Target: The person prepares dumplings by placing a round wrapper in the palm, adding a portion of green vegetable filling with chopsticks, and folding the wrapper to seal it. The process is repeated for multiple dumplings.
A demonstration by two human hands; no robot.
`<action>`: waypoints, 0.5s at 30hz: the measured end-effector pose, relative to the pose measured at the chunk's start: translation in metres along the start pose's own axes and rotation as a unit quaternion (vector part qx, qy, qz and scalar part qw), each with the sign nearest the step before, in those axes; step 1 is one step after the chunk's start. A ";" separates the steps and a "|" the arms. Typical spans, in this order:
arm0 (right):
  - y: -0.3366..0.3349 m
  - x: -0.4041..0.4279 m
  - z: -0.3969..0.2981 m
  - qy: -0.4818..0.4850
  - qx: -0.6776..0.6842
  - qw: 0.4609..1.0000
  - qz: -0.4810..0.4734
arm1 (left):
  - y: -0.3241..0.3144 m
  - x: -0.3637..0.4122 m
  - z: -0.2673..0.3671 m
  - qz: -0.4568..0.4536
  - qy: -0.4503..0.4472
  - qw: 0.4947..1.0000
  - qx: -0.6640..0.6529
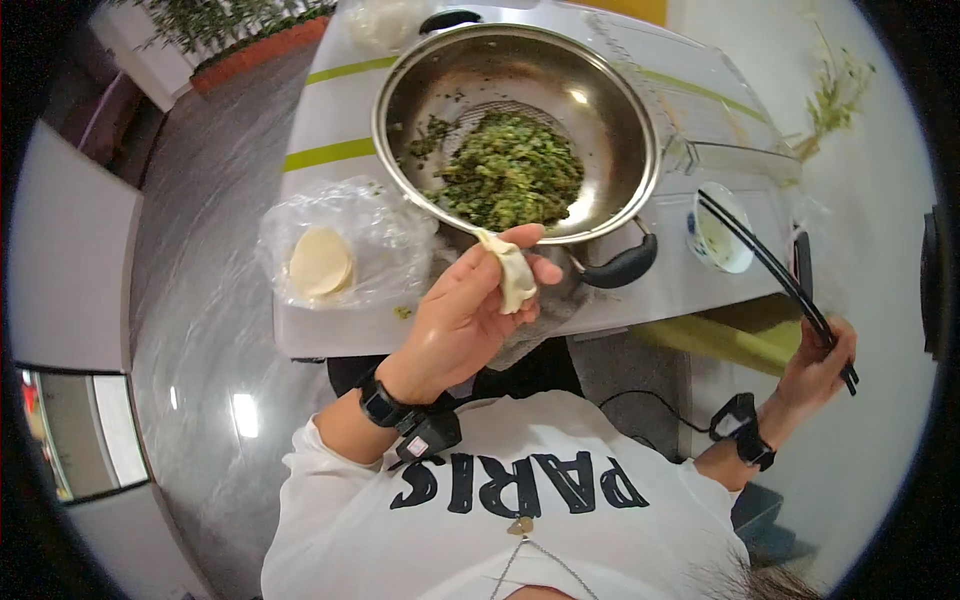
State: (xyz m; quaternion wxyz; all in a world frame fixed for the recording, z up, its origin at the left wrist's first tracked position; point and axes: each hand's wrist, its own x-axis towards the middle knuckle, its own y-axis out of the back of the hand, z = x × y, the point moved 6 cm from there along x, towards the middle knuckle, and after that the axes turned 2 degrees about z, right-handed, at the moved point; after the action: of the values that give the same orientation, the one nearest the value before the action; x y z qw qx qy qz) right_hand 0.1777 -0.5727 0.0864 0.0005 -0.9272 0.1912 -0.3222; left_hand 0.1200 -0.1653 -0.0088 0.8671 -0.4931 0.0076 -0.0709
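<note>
A folded dumpling with a pleated edge rests in my left hand, held by thumb and fingers just in front of a steel wok. Chopped green filling is heaped in the wok. My right hand, off to the right, grips a pair of black chopsticks. Their tips reach over a white bowl with a blue pattern and some contents I cannot make out. Left of the wok, a stack of round dumpling wrappers lies on a clear plastic bag.
The wok's black handle juts toward the table's front edge. A second plastic bag sits at the back left. Behind the bowl stands a clear, box-like container. A bit of filling lies on the white table. A wall rises at right.
</note>
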 end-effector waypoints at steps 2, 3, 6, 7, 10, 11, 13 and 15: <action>-0.040 -0.016 -0.013 -0.030 0.151 0.986 -0.062 | 0.002 -0.002 0.002 0.034 0.005 0.999 0.012; -0.055 -0.022 -0.011 -0.043 0.188 0.979 -0.073 | 0.004 -0.004 0.003 0.037 0.001 0.999 0.013; -0.096 -0.038 0.010 -0.106 0.296 0.943 -0.112 | 0.004 -0.008 0.005 0.046 -0.014 0.999 0.015; -0.109 -0.043 0.010 -0.125 0.300 0.937 -0.130 | 0.004 -0.009 0.006 0.047 -0.017 0.999 0.012; -0.139 -0.056 0.008 -0.158 0.308 0.920 -0.185 | 0.008 -0.011 0.007 0.039 -0.023 0.999 0.001; -0.146 -0.058 0.006 -0.154 0.310 0.916 -0.204 | 0.007 -0.012 0.009 0.042 -0.029 0.999 0.003; -0.157 -0.062 0.002 -0.147 0.314 0.906 -0.243 | 0.005 -0.013 0.012 0.050 -0.040 0.998 0.006; -0.155 -0.062 0.009 -0.149 0.299 0.916 -0.222 | 0.007 -0.016 0.013 0.046 -0.035 0.998 -0.003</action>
State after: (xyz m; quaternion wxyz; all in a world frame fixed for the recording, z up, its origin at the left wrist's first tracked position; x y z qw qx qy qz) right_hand 0.1939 -0.4079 0.0617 0.2349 -0.9395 -0.1269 -0.2145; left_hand 0.1064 -0.1486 -0.0087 0.8676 -0.4970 0.0001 -0.0140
